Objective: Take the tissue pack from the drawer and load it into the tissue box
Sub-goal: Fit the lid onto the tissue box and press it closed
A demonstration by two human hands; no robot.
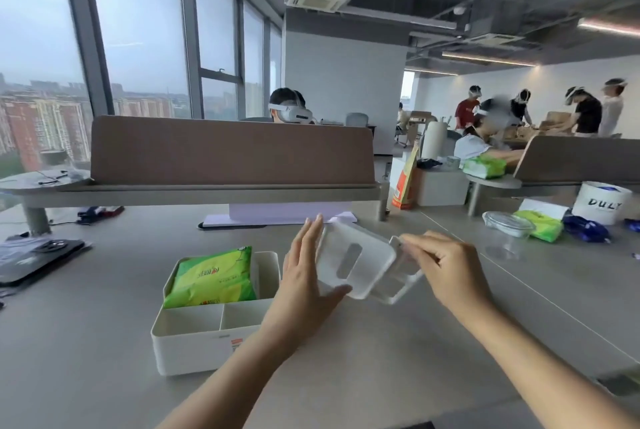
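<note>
The green plastic tissue pack (211,278) already lies in the large rear compartment of the white rectangular plastic tissue box (194,342), which sits open on the grey desk (346,376); the 2 small front compartments of the box show nothing inside. The pack tilts a little, its far edge riding above the box rim, so it looks not quite seated. Both hands are just to the right of the box, holding the white plastic lid with an oval dispensing slot (356,260) above the desk. The left hand (304,276) is flat and spread, palm pressed against the lid's left side with the thumb under its near edge. The right hand (446,266) is curled, pinching the lid's right end between thumb and fingertips. Judging from this, fetching and loading are done; what remains is likely pushing the pack level, perhaps feeding a tissue through the slot, and fitting the lid onto the box.
</note>
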